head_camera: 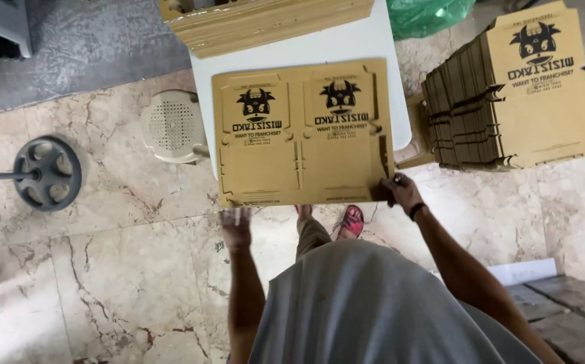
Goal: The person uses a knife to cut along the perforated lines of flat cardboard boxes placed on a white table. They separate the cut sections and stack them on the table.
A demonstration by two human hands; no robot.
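pinching flat cardboard sheet (302,135) near corner: right hand (402,191) grip closed | left hand (236,226) open, under near edge

A flat cardboard sheet (302,135) lies on the counter (346,47), its near edge hanging over the counter's front. The right hand (402,191) is at its near right corner, the left hand (236,226) just under its near left corner. Behind it, on the counter, lies a stack of sheets (265,23). To the right, beside the counter, stands a second stack (515,101). To the left, a stool (171,127) stands on the floor (104,256).
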